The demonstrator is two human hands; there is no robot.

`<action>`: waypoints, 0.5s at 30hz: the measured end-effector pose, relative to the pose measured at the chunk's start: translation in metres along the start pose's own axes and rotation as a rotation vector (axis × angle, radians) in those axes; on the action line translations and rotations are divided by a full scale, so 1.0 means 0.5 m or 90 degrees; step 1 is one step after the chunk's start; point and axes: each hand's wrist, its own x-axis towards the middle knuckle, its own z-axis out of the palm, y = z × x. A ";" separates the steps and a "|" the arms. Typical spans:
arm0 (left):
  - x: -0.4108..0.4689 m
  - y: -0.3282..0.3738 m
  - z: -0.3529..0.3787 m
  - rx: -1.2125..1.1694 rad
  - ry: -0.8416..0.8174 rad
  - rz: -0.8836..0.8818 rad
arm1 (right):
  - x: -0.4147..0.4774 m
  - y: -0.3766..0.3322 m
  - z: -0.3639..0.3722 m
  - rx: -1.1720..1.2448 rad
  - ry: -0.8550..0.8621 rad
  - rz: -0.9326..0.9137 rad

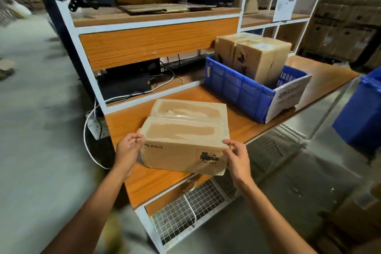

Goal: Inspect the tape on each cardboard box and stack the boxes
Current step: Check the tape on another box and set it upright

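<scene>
Through the head camera I am working the inspection step, and I am judging it best done by keeping the cardboard box [185, 136] steady and tipping it slowly, so the clear tape [186, 117] along its top seam is catching the light from end to end. The box is sitting on the counter [127, 118], to the near left of the blue crate [237, 88] and apart from it, with its near edge overhanging the counter's rim. Two more boxes [259, 57] are standing inside the blue crate, waiting for their turn. My left grip [128, 147] is curling against the box end farthest from the blue crate, and my right grip [235, 151] is pinching the near corner on the crate's side, so the box is lying squarely between the two.
</scene>
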 end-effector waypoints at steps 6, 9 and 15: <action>0.095 0.001 0.013 0.067 0.014 0.027 | 0.060 0.011 0.055 -0.095 0.025 -0.028; 0.164 0.008 0.018 0.115 -0.004 0.052 | 0.097 0.015 0.090 -0.149 0.073 -0.031; 0.298 -0.003 0.012 0.173 -0.079 0.098 | 0.141 0.005 0.190 -0.169 0.274 0.002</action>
